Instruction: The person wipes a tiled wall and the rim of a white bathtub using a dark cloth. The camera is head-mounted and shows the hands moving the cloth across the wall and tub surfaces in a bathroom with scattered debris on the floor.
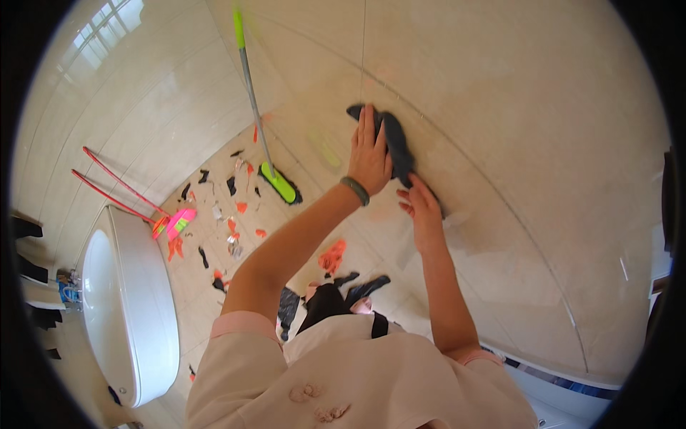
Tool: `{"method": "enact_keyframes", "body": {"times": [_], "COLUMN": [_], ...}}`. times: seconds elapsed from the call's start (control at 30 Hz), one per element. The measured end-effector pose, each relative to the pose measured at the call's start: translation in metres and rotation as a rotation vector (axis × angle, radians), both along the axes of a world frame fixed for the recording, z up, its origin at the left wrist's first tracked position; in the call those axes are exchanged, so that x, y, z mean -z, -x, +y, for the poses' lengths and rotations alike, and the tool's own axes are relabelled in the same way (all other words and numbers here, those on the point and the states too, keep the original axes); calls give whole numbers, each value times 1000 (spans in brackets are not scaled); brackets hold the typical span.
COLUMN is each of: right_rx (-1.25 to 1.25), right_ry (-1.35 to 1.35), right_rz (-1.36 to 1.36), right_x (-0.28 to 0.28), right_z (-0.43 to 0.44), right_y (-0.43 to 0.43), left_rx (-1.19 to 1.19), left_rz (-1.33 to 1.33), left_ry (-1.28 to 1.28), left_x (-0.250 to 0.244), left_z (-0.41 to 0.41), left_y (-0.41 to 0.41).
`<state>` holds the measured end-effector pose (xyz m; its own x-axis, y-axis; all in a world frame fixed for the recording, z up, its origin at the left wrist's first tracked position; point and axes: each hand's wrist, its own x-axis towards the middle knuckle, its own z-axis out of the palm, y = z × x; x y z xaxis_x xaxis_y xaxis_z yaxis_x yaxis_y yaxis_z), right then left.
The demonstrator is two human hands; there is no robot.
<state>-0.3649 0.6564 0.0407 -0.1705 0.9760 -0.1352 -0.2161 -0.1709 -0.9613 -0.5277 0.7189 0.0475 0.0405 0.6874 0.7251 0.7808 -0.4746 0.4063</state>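
A dark grey cloth (397, 142) lies bunched against the glossy beige tiled wall (514, 134) before me. My left hand (371, 155), with a dark green bangle at its wrist, presses the cloth with its fingers stretched over it. Lower down, my right hand (426, 212) has its fingertips at the cloth's bottom end. Its other fingers are bent and apart, and whether they grip the fabric is unclear. Left of my hands, a green-headed broom (280, 184) leans against the wall, its grey handle ending in a green grip.
Orange and black scraps (231, 186) litter the tiled floor (206, 316). A crumpled orange piece (332, 256) and dark plastic (289, 308) lie near my feet. The white bathtub (153, 305) stands at left, with two red-handled pink and orange brushes (181, 222) beside it.
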Motion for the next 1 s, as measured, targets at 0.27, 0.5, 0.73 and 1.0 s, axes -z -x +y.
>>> {"method": "enact_keyframes", "body": {"times": [0.27, 0.5, 0.73, 1.0], "right_rx": [45, 217, 383, 362], "right_ry": [25, 36, -254, -513], "right_rz": [5, 109, 249, 340], "right_x": [15, -5, -76, -159], "right_z": [8, 27, 63, 102], "right_y": [24, 84, 162, 228], "left_rx": [91, 227, 391, 477], "left_rz": [-43, -58, 133, 77], "left_ry": [-25, 0, -344, -475], "left_x": [7, -15, -114, -230], "left_z": [5, 21, 83, 126], "left_y": [6, 50, 100, 153]}}
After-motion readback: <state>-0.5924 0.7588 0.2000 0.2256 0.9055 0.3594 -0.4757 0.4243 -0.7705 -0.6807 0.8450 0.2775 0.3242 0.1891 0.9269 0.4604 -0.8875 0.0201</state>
